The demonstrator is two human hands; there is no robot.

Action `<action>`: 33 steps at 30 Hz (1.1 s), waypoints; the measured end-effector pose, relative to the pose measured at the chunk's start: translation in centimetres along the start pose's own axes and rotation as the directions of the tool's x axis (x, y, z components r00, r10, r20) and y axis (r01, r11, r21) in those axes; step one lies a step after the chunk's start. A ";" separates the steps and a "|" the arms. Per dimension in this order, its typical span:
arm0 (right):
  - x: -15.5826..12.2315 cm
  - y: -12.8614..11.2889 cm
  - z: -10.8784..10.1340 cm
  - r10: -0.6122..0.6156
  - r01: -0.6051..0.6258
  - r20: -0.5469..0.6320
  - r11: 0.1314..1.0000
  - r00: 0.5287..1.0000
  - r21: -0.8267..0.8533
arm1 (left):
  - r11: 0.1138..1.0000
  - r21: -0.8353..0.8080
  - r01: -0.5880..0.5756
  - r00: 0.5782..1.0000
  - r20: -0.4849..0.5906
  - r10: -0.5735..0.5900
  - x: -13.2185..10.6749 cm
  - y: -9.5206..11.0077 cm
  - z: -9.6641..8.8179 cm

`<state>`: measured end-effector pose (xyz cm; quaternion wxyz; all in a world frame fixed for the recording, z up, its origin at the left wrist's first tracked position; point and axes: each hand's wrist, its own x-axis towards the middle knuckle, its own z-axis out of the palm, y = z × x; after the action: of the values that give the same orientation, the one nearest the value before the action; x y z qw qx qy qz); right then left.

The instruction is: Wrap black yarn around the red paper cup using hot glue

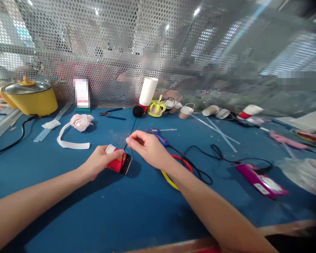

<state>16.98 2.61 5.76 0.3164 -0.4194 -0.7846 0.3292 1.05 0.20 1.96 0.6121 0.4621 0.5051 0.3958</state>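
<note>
My left hand [97, 161] is closed around a red and white paper cup [116, 163], which lies tilted on its side just above the table. Black yarn [125, 165] is wound around the cup's far end. Just right of the cup, my right hand [144, 146] pinches the yarn strand near the fingertips. From there the strand runs back to a black yarn ball [138, 111] at the rear of the table. A blue glue gun [158, 135] lies behind my right hand, partly hidden by it.
A yellow electric pot [30, 100] stands at back left, with a phone [82, 93] to its right. Pliers [113, 114], a pale ribbon roll [81, 122], stacked cups [149, 89] and a yellow crown-like piece [156, 108] line the back. A purple box [260, 181] and black cord lie right.
</note>
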 end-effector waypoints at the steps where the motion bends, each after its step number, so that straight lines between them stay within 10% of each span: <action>1: -0.5 0.0 -0.3 0.016 -0.015 0.009 0.999 1.000 -0.041 | 1.000 -0.010 -0.001 1.000 -0.011 0.001 0.1 0.0 0.0; 33: -3.4 1.6 2.2 0.045 -0.043 -0.055 0.998 0.997 0.039 | 0.989 -0.146 -0.007 0.999 -0.053 -0.001 -0.3 0.1 -0.2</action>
<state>17.51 -0.26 2.50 0.3387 -0.4397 -0.7597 0.3387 0.76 -0.04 2.15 0.6300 0.4061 0.4902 0.4449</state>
